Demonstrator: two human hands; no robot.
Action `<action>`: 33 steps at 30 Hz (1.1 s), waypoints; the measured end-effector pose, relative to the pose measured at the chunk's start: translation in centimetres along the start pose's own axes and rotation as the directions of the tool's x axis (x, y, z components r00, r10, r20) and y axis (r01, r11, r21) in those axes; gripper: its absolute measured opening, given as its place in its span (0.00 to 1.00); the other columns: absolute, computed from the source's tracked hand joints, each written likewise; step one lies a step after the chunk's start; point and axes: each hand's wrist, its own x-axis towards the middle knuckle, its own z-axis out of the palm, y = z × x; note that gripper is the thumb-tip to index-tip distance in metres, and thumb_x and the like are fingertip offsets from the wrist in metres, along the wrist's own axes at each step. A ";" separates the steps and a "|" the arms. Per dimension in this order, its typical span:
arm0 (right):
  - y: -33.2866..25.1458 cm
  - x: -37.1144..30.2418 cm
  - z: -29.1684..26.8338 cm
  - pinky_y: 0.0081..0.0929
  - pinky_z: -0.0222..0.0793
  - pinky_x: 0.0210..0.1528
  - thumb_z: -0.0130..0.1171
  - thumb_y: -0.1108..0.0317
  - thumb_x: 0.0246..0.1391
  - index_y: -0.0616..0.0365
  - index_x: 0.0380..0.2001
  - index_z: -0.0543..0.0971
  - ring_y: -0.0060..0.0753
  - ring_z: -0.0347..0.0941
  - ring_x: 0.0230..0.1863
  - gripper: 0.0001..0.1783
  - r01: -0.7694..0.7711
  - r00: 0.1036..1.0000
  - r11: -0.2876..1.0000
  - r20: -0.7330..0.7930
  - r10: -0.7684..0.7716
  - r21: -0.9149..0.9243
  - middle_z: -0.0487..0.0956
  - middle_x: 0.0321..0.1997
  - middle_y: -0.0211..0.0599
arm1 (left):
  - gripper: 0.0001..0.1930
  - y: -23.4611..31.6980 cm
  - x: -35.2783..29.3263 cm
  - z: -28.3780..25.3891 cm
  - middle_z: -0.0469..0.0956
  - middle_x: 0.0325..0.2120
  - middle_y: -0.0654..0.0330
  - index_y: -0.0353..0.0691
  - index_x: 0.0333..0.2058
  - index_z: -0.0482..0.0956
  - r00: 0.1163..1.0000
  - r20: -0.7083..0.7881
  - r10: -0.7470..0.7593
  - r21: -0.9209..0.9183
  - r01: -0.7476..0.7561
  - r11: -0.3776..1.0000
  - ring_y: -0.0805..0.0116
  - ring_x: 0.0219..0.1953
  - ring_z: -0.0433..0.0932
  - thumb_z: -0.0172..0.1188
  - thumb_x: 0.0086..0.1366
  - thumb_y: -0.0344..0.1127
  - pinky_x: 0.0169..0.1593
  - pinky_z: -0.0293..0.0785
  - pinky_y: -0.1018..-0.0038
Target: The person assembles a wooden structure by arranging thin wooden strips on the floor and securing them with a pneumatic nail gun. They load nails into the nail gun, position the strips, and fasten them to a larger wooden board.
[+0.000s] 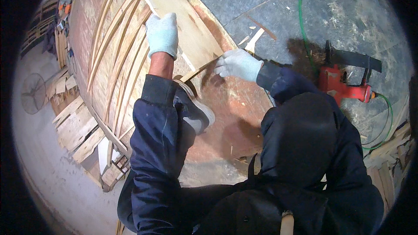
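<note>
A wide pale board [191,30] lies lengthwise along the right edge of a worn reddish panel [237,104], its far end running out of view at the top and its near end short of the panel's near edge. The gloved left hand [163,35] is at the board's left edge, fingers curled closed; what lies inside the fist is hidden. The gloved right hand [238,65] is at the near right corner of the board with its fingers bent, and I cannot tell whether they grip it. A narrow wooden strip [190,75] shows at the board's near end, just beside a shoe [198,111] with a pale sole, which stands on the panel.

Toward the panel's left edge, several long, thin wooden slats [123,56] lie side by side, apart from one another in places. Beyond its right edge, a grey floor [370,30] carries scattered chips, a pale splinter [254,40] and a red tool [334,82] with black parts, joined to a green hose [300,13]. Past the left edge are rough planks [78,126] and a round wire-caged fan [33,93].
</note>
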 end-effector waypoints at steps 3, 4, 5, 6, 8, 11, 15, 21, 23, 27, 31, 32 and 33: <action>-0.1 -0.4 -0.1 0.41 0.80 0.46 0.57 0.70 0.65 0.65 0.45 0.75 0.49 0.82 0.43 0.10 -0.048 0.996 0.996 -0.074 0.054 0.079 0.80 0.44 0.47 | 0.17 -0.9 0.1 -0.2 0.84 0.29 0.40 0.24 0.35 0.83 1.000 0.010 -0.018 -0.072 0.019 0.997 0.48 0.32 0.84 0.58 0.59 0.36 0.40 0.77 0.60; -0.2 -0.5 0.0 0.41 0.80 0.46 0.57 0.70 0.65 0.65 0.46 0.75 0.49 0.82 0.44 0.10 -0.047 0.997 0.994 -0.051 0.052 0.103 0.80 0.44 0.48 | 0.17 -1.2 0.2 -0.1 0.84 0.29 0.41 0.24 0.36 0.83 1.000 -0.008 0.005 -0.037 -0.005 0.999 0.49 0.32 0.84 0.58 0.60 0.36 0.39 0.77 0.60; -0.4 -0.5 0.2 0.42 0.80 0.46 0.56 0.70 0.65 0.65 0.46 0.75 0.49 0.82 0.44 0.10 -0.044 0.997 0.992 -0.057 0.051 0.119 0.80 0.44 0.48 | 0.17 -1.4 0.4 -0.1 0.84 0.30 0.42 0.24 0.37 0.83 0.998 -0.030 0.048 -0.009 -0.048 0.999 0.51 0.32 0.84 0.59 0.60 0.36 0.39 0.77 0.61; -0.7 -0.5 0.5 0.42 0.79 0.48 0.56 0.70 0.65 0.65 0.44 0.75 0.49 0.81 0.45 0.10 -0.062 0.997 0.998 -0.040 0.063 0.021 0.80 0.45 0.48 | 0.17 -1.6 0.5 0.0 0.85 0.30 0.43 0.24 0.38 0.83 0.994 -0.037 0.103 0.000 -0.103 0.995 0.52 0.32 0.84 0.59 0.60 0.36 0.39 0.78 0.62; -1.3 -0.7 1.2 0.42 0.77 0.51 0.55 0.69 0.66 0.64 0.42 0.74 0.48 0.80 0.49 0.09 -0.144 0.985 0.967 -0.125 0.119 -0.210 0.79 0.47 0.47 | 0.17 -1.6 0.5 0.0 0.85 0.31 0.45 0.24 0.39 0.83 0.992 -0.061 0.111 0.063 -0.107 0.992 0.56 0.32 0.84 0.59 0.61 0.37 0.39 0.78 0.64; -3.8 -2.7 1.9 0.38 0.77 0.51 0.56 0.72 0.63 0.65 0.50 0.76 0.39 0.80 0.49 0.13 -0.252 0.919 0.960 -0.341 0.197 -0.125 0.81 0.47 0.44 | 0.16 -1.2 0.2 0.1 0.85 0.32 0.48 0.25 0.39 0.83 1.000 -0.008 0.030 -0.049 -0.030 0.998 0.62 0.32 0.83 0.60 0.63 0.37 0.39 0.77 0.65; -7.6 -15.3 2.8 0.30 0.75 0.54 0.54 0.74 0.64 0.65 0.53 0.78 0.33 0.79 0.49 0.15 0.016 0.722 0.069 -0.037 -0.691 -0.997 0.83 0.47 0.40 | 0.16 -0.4 -0.4 0.5 0.85 0.32 0.48 0.26 0.41 0.83 1.000 -0.020 -0.002 -0.026 0.001 1.000 0.63 0.33 0.83 0.59 0.63 0.36 0.39 0.77 0.66; -11.1 -36.1 1.0 0.43 0.69 0.63 0.55 0.75 0.56 0.64 0.59 0.73 0.55 0.72 0.59 0.26 -0.536 0.592 -0.413 0.021 -0.806 -0.737 0.77 0.55 0.51 | 0.17 -0.8 -0.3 0.2 0.85 0.33 0.44 0.26 0.41 0.83 0.995 -0.075 0.064 0.053 -0.060 0.997 0.52 0.34 0.84 0.58 0.62 0.37 0.42 0.77 0.61; -12.1 -40.2 -0.1 0.49 0.68 0.58 0.66 0.71 0.42 0.62 0.61 0.72 0.59 0.72 0.53 0.38 -0.545 0.782 -0.690 0.007 -0.623 -0.476 0.77 0.53 0.50 | 0.18 -0.7 -0.2 0.3 0.85 0.33 0.42 0.26 0.41 0.83 0.995 -0.068 0.072 0.014 -0.071 0.997 0.48 0.35 0.84 0.58 0.62 0.38 0.44 0.77 0.59; -11.5 -41.3 -2.3 0.48 0.66 0.57 0.70 0.66 0.41 0.60 0.61 0.72 0.58 0.72 0.50 0.40 -0.664 0.737 -0.607 -0.245 -0.630 -0.436 0.77 0.48 0.47 | 0.18 0.1 -0.6 0.2 0.85 0.33 0.39 0.25 0.39 0.83 0.999 -0.042 -0.008 0.039 0.009 0.999 0.47 0.38 0.85 0.56 0.62 0.38 0.45 0.78 0.59; -12.8 -39.1 -1.8 0.46 0.68 0.53 0.72 0.67 0.39 0.59 0.62 0.71 0.56 0.74 0.47 0.42 -0.718 0.691 -0.626 -0.429 -0.583 -0.306 0.79 0.44 0.46 | 0.18 0.6 -1.0 0.1 0.84 0.33 0.38 0.26 0.37 0.83 0.997 -0.069 0.046 -0.026 -0.048 0.998 0.46 0.39 0.85 0.56 0.61 0.38 0.45 0.78 0.60; -13.2 -38.3 -1.1 0.46 0.69 0.52 0.72 0.67 0.39 0.59 0.62 0.71 0.56 0.75 0.47 0.43 -0.688 0.726 -0.620 -0.365 -0.583 -0.378 0.79 0.44 0.46 | 0.18 0.7 -0.8 0.1 0.84 0.33 0.38 0.26 0.37 0.84 0.994 -0.097 0.049 0.044 -0.045 0.998 0.44 0.39 0.85 0.56 0.60 0.39 0.46 0.78 0.59; -13.7 -38.0 0.1 0.45 0.70 0.52 0.73 0.68 0.39 0.60 0.63 0.70 0.57 0.76 0.48 0.43 -0.667 0.742 -0.586 -0.335 -0.581 -0.459 0.80 0.45 0.47 | 0.18 0.6 -1.0 0.0 0.84 0.34 0.37 0.26 0.37 0.84 0.990 -0.123 0.075 0.060 -0.068 0.996 0.44 0.40 0.85 0.56 0.60 0.39 0.46 0.78 0.59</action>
